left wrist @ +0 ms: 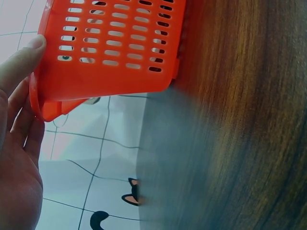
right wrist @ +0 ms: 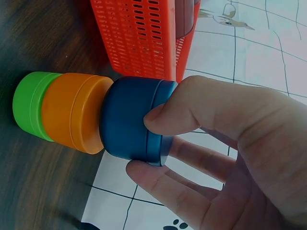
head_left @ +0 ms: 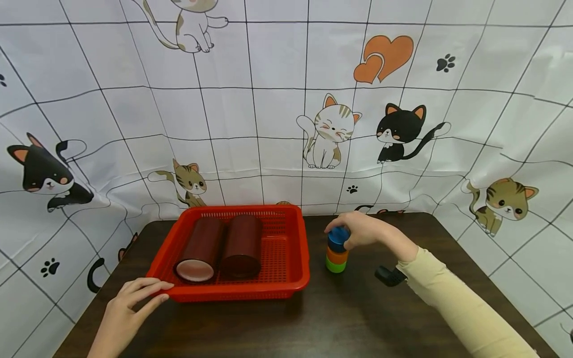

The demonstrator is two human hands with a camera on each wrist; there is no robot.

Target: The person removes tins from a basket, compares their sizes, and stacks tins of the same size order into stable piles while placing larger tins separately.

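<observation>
My right hand (head_left: 364, 231) grips the blue round canister (right wrist: 132, 117) from above, thumb on one side and fingers on the other. Under it come an orange canister (right wrist: 74, 112) and a green canister (right wrist: 31, 103), stacked upright on the table just right of the red basket. At the basket's near left corner, my left hand (head_left: 130, 308) pinches the rim of the red plastic basket (left wrist: 110, 79), thumb on one face and fingers on the other. Inside the basket lie two dark brown cylinders (head_left: 203, 238) side by side; the left one shows a pale pinkish end.
The dark wooden table (head_left: 313, 328) runs under everything. A white curtain (head_left: 277, 114) with grid lines and cartoon cats hangs behind and along both sides. A small black device (head_left: 389, 276) shows by the right wrist.
</observation>
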